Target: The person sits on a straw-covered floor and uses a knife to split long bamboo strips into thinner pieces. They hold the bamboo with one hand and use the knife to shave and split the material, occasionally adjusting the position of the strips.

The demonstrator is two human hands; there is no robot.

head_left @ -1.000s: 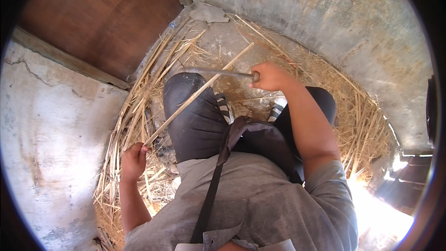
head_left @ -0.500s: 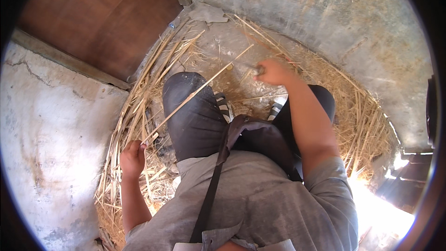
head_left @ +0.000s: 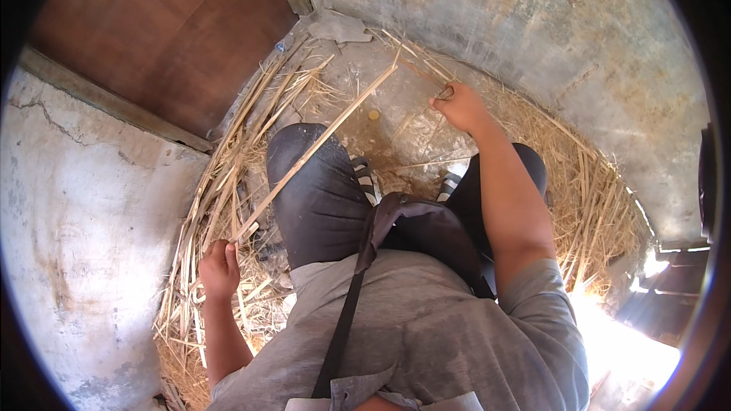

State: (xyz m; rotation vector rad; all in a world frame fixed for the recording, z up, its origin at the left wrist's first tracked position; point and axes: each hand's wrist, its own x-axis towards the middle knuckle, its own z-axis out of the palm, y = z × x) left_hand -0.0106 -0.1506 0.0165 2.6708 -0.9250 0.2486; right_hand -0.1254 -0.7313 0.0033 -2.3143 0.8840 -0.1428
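Note:
Thumb and fingers of my left hand (head_left: 220, 268) are closed on the near end of a long, pale split-bamboo-like strip (head_left: 324, 139). The strip slants up and right across my left knee, its far end in the air beyond my feet. My right hand (head_left: 461, 108) is closed around a small greyish knife-like tool (head_left: 444, 94), mostly hidden by my fingers; its blade is hard to make out. This hand is raised past my right knee, apart from the strip's far end and to its right.
Long loose strips (head_left: 255, 110) lie piled along the left wall. Fine shavings (head_left: 579, 190) heap along the right wall. Beyond my feet is bare floor (head_left: 354, 80) with a flat stone slab (head_left: 339, 27). A brown door panel (head_left: 167, 38) stands at far left.
My right hand has moved slightly right and away from me. The strip's far end has shifted left and farther out, still held in my left hand, which has dropped slightly.

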